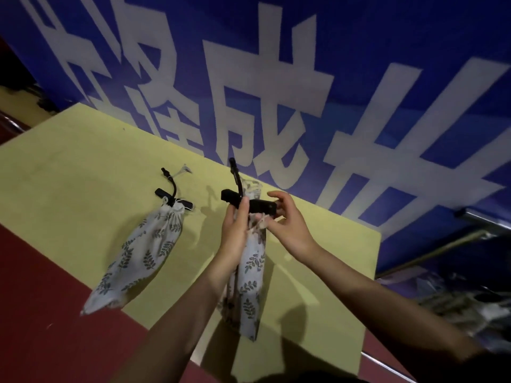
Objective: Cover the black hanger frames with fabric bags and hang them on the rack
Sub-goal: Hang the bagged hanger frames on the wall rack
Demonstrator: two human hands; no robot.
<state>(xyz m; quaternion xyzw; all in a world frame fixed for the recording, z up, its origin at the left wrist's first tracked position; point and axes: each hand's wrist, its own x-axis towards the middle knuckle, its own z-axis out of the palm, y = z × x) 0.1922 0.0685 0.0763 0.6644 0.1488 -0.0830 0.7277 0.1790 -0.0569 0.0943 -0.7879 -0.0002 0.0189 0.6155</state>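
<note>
Gripping the neck of a leaf-printed fabric bag (250, 275), the left hand (235, 228) has its fingers curled round the gathered cloth just under the black hanger frame (249, 203) that sticks out of the bag's mouth. The bag hangs down from that grip over the yellow tabletop (83, 167), its lower end close to the near edge of the table, below and between the two forearms. The frame's crossbar lies roughly level above the left hand's knuckles, and its hook rises from the bar toward the blue banner (359, 78) behind the table.

The right hand (287, 219) sits just beside the left, on the right end of the crossbar. Its thumb and lower fingers pinch the bunched edge of the bag's opening right under the bar, while the upper fingers arch loosely over the bar's end.

To the left, well apart from both hands, a second fabric bag (138, 255) lies flat and slanted on the table. Its drawstring mouth is closed round a second black frame (172, 199), whose hook points away from the person.
</note>
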